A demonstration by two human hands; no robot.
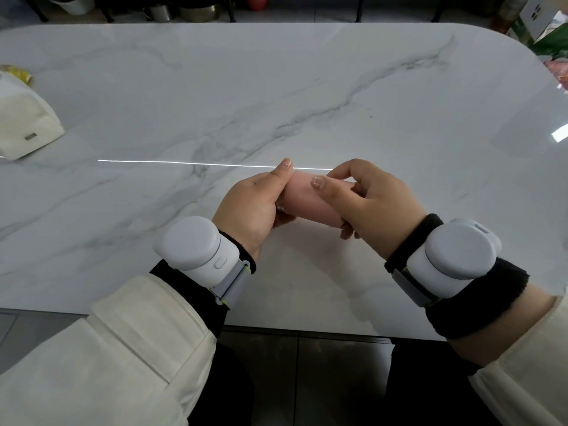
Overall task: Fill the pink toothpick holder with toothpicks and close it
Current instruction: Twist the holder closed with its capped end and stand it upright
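The pink toothpick holder (pixel 307 199), a smooth rounded cylinder, lies sideways in the air just above the marble table (pixel 276 96), near its front middle. My left hand (pixel 252 207) grips its left end, thumb on top. My right hand (pixel 372 201) wraps its right end, thumb pressed on the upper side. Both ends of the holder are hidden by my fingers. No toothpicks show anywhere in view, and I cannot tell whether the holder is open or closed.
A white tissue pack (pixel 24 124) lies at the table's left edge, with a yellow wrapper (pixel 17 73) behind it. Pots and a bin stand on the floor beyond the far edge. Boxes and bags (pixel 547 32) crowd the far right corner.
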